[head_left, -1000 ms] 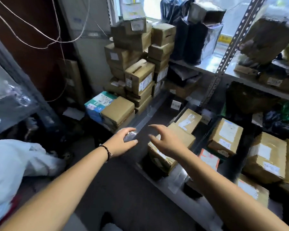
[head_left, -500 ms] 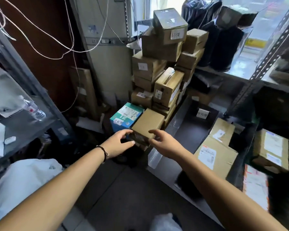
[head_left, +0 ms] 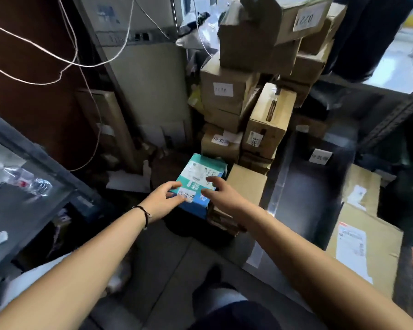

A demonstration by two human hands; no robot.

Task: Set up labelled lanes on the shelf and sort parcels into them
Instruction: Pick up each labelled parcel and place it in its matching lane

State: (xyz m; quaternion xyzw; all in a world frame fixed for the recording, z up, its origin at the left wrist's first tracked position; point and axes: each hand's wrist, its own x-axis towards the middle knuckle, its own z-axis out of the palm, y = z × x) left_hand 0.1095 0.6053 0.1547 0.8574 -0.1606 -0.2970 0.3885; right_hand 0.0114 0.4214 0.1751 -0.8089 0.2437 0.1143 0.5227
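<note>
Teal carton [head_left: 202, 171] (white labels on top): left hand [head_left: 162, 202] at its 8 o'clock, right hand [head_left: 222, 197] at 4 o'clock, fingers [head_left: 174, 185] spread wide, touching it.

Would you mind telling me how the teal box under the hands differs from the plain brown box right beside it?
The teal box is blue-green with printing and white labels on top; the brown box shows a bare cardboard top. The left hand and right hand reach to the teal box; their fingers are not on the brown box. Both lie flat, side by side, before the tall carton stack.
</note>
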